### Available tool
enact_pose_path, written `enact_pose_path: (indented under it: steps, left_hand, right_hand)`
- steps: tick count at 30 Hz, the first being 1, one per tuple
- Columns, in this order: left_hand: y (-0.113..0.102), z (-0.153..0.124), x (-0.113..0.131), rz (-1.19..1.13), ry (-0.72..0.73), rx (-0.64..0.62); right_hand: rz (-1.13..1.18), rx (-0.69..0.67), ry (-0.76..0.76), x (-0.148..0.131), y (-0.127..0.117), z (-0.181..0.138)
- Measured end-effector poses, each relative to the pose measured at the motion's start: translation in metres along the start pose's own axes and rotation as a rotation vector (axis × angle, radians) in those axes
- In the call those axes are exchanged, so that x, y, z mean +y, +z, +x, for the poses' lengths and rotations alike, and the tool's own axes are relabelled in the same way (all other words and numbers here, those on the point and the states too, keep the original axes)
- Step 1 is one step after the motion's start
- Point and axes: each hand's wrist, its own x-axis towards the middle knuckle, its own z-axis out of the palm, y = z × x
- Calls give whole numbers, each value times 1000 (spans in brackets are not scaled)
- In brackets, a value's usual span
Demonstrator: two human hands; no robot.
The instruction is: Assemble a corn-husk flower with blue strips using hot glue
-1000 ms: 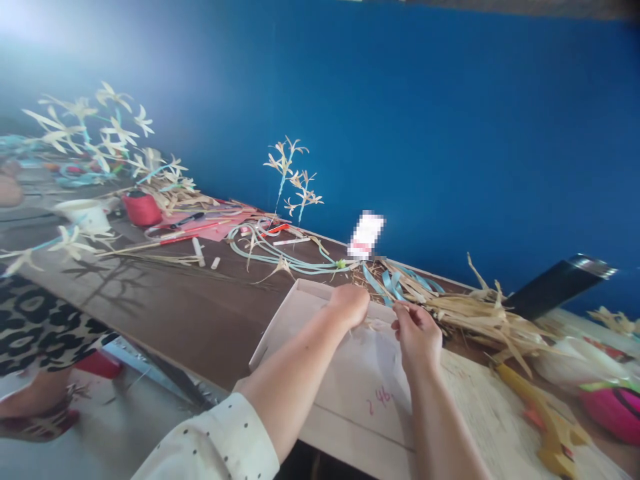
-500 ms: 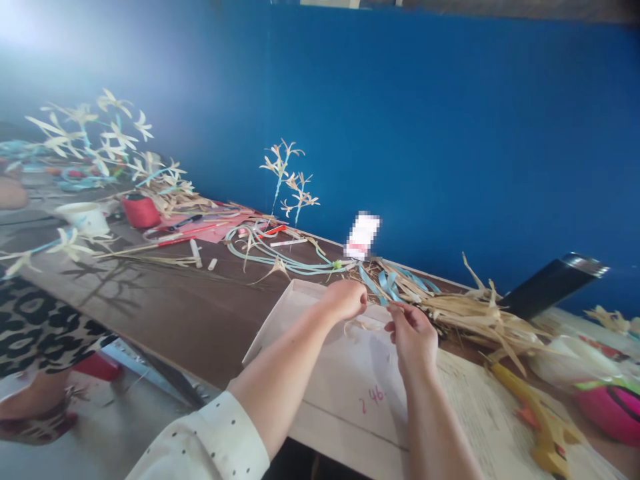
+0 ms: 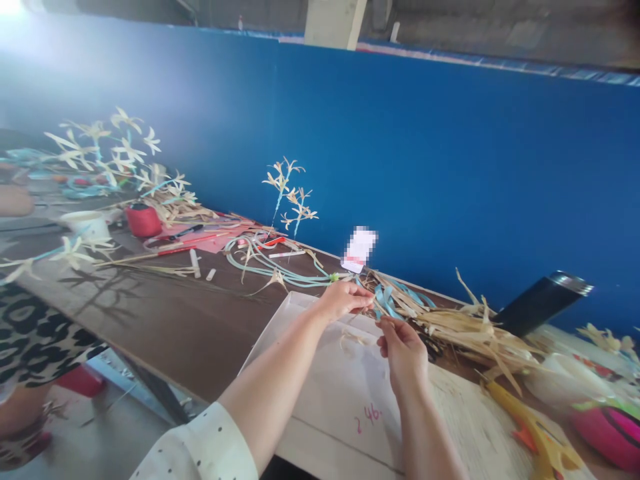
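Observation:
Above the far edge of a white box lid (image 3: 320,367), my left hand (image 3: 345,299) is closed in a pinch, with its fingertips pointing right. Close in front of it, my right hand (image 3: 404,343) also pinches, thumb against fingers. Whatever sits in either pinch is too small to make out. A thin pale curled strip (image 3: 354,337) lies on the lid just below my hands. Behind them are blue ribbon (image 3: 386,300) and a heap of dried husk strips (image 3: 460,317).
A yellow glue gun (image 3: 533,427) lies at right, beyond which are a pink roll (image 3: 607,433) and a leaning dark flask (image 3: 543,303). Leftward are pale blue cord (image 3: 280,279), husk flowers (image 3: 283,183), a red spool (image 3: 143,220) and a white cup (image 3: 87,227). Another person's patterned clothing (image 3: 35,330) shows at left.
The view has tilted up slightly. My left fingers have straightened from a curled grip into a pinch pointing right. Both hands stay close together above the lid.

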Motion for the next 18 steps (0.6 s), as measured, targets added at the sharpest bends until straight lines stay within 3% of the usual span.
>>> enact_pose_path:
  steps: [18]
  left_hand:
    - [5,-2,-1,97,13,-63]
  right_hand:
    - [118,31,-20,-14,1,-5]
